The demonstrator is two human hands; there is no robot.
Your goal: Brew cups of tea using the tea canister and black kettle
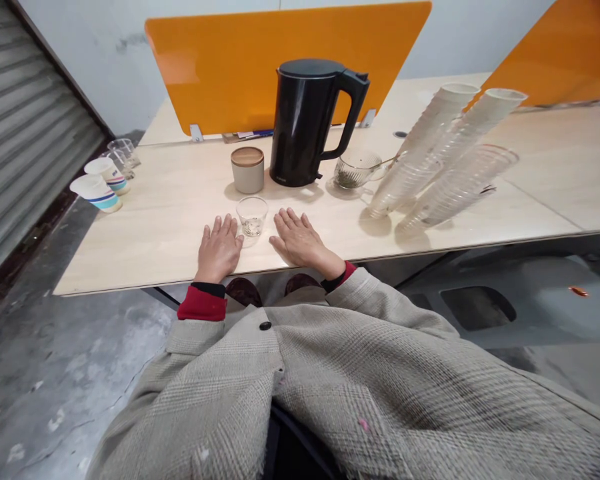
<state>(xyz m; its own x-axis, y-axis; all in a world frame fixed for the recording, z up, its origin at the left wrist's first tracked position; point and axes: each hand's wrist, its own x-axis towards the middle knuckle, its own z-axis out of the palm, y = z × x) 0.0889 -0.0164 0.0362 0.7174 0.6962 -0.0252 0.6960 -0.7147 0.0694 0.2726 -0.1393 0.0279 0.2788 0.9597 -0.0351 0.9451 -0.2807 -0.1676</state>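
- The small clear drinking glass (252, 215) stands upright on the pale wooden tabletop (155, 220), between both hands.
- The left hand (220, 248) lies flat at the glass's 8 o'clock, fingers outstretched, holding nothing.
- The right hand (300, 240) lies likewise at 4 o'clock, empty.
- A beige wooden-lidded canister (247, 170) stands at 12 o'clock, and a black electric kettle (305, 123) at 1 o'clock.

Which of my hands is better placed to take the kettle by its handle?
Probably the right hand: the kettle has its handle on that side, while the left hand lies beyond the small glass.
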